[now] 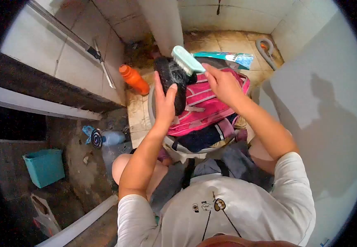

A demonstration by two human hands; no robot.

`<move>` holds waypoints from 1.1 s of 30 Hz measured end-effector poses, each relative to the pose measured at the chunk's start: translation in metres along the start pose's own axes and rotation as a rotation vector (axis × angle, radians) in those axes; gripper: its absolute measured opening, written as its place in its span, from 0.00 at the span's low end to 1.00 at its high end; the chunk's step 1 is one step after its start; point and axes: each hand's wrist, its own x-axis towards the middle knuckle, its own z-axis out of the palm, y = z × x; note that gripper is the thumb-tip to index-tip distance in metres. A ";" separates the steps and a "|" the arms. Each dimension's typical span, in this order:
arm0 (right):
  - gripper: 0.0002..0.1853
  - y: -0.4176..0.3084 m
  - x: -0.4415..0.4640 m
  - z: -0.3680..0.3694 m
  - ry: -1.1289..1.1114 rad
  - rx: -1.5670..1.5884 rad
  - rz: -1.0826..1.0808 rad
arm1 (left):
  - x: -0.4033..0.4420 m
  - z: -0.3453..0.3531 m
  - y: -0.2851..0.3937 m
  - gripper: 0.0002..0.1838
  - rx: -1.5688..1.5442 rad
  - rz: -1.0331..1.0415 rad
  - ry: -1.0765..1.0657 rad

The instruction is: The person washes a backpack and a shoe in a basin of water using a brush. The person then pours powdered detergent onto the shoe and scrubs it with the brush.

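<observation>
My left hand (165, 99) grips a black shoe (181, 99) by its side, thumb across it, above the basin. White suds cover part of the shoe's upper half. Closed around the handle of a pale mint scrub brush (188, 61), my right hand (225, 85) holds its white bristles against or very close to the sudsy part. Below both hands, a pink backpack (205, 96) with pale trim fills much of a round, light-coloured basin (151, 111). Dark cloth (199, 139) lies at the basin's near side.
An orange bottle (135, 80) stands left of the basin. Beyond it lie a teal packet (242, 60) and a curved grey hose (264, 53). A pale wall (318, 123) rises at right. Past the doorway at left are a teal bin (44, 168) and a bluish bottle (113, 138).
</observation>
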 end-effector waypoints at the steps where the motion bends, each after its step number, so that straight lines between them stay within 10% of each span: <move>1: 0.17 -0.005 -0.002 -0.004 0.007 -0.005 0.001 | 0.000 0.001 -0.002 0.37 -0.005 0.006 -0.005; 14: 0.17 -0.029 -0.035 0.001 -0.226 0.108 -0.023 | 0.010 -0.009 -0.006 0.37 -0.093 -0.043 -0.035; 21: 0.17 0.025 0.013 -0.038 0.016 -0.112 0.097 | 0.006 -0.010 0.010 0.35 -0.249 -0.056 -0.105; 27: 0.17 0.050 0.005 -0.077 -0.133 -0.142 -0.162 | 0.008 -0.019 0.002 0.25 -0.884 -0.427 -0.113; 33: 0.14 0.032 0.001 -0.054 -0.062 -0.371 -0.309 | 0.007 -0.012 0.001 0.22 -0.809 -0.445 -0.165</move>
